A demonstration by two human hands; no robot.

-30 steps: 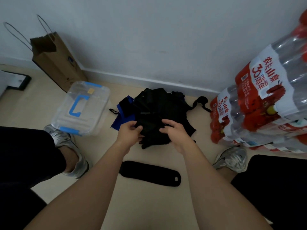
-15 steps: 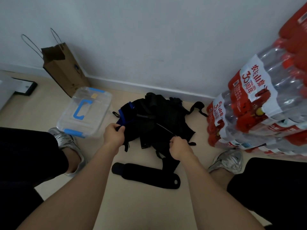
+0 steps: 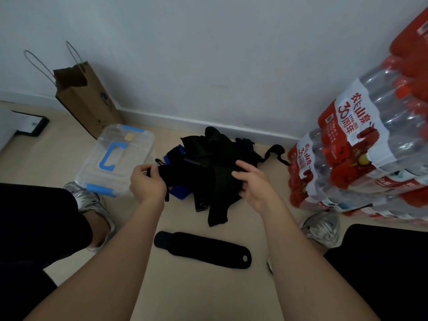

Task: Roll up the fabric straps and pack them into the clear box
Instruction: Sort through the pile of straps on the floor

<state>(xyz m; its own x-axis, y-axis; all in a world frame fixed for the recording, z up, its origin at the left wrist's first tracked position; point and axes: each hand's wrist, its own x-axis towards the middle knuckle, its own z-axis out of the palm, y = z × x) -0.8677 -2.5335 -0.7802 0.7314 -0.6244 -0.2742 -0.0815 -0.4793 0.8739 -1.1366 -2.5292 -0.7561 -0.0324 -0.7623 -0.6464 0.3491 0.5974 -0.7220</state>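
A heap of black fabric straps (image 3: 215, 156) with a blue one (image 3: 179, 193) lies on the floor by the wall. My left hand (image 3: 146, 183) grips one end of a black strap (image 3: 185, 176) lifted off the heap. My right hand (image 3: 253, 181) holds the strap's other part with curled fingers, and a loose end hangs down below it. Another black strap (image 3: 203, 249) lies flat on the floor near me. The clear box (image 3: 115, 158) with blue handle and latches stands to the left with its lid on.
A brown paper bag (image 3: 85, 98) leans on the wall behind the box. Shrink-wrapped packs of water bottles (image 3: 361, 154) are stacked at the right. My shoes (image 3: 89, 202) (image 3: 322, 228) and dark-trousered knees flank the floor space. A black-framed object (image 3: 30, 123) lies far left.
Both hands have risen and spread apart, stretching one black strap out from the heap. The view has tilted up slightly.
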